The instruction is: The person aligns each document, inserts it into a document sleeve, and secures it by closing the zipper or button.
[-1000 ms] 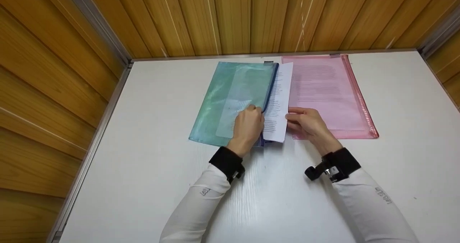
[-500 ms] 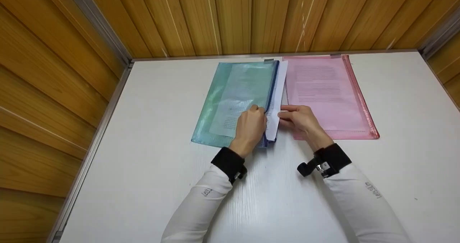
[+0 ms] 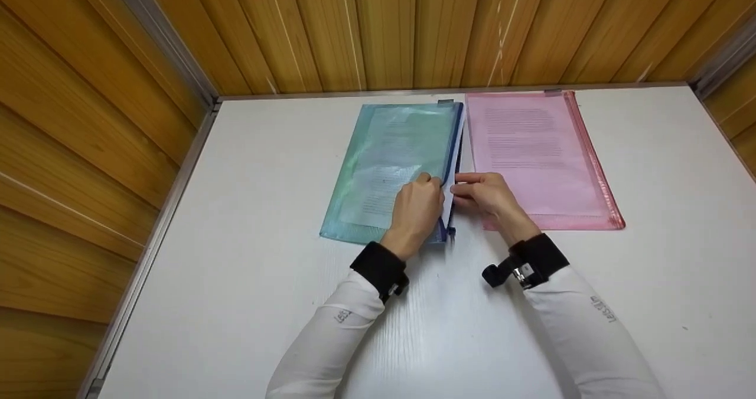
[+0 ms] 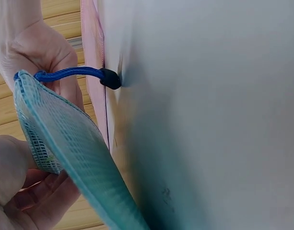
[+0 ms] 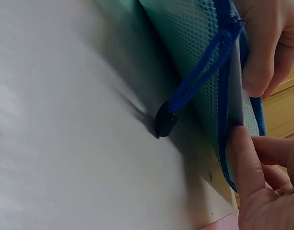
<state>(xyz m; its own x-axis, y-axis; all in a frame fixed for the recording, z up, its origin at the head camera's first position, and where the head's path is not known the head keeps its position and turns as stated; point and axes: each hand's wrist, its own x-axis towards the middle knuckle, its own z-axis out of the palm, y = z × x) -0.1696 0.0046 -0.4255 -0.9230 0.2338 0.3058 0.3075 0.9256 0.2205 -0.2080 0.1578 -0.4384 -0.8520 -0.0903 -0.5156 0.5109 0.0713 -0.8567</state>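
A teal mesh zip pouch (image 3: pixel 369 169) with a blue zipper edge lies left of centre in the head view, its right side unzipped. Printed paper (image 3: pixel 450 201) sits inside, with only a thin white strip showing at the opening. My left hand (image 3: pixel 415 213) grips the upper layer beside the zipper and holds it raised. My right hand (image 3: pixel 491 201) pinches the paper's edge at the mouth, the thumb right against the blue trim in the right wrist view. A blue cord pull (image 5: pixel 199 72) with a black tip dangles from the zipper's near end.
To the right lies a pink zip pouch (image 3: pixel 525 151) with a printed sheet inside, close beside the teal one. The white table (image 3: pixel 260 210) ends at wood-panelled walls (image 3: pixel 384 33) at the back and sides.
The paper has slid left into the teal pouch, from a wide strip outside to a thin one. My right hand has moved left with it; my left hand keeps its grip and shifts slightly right.
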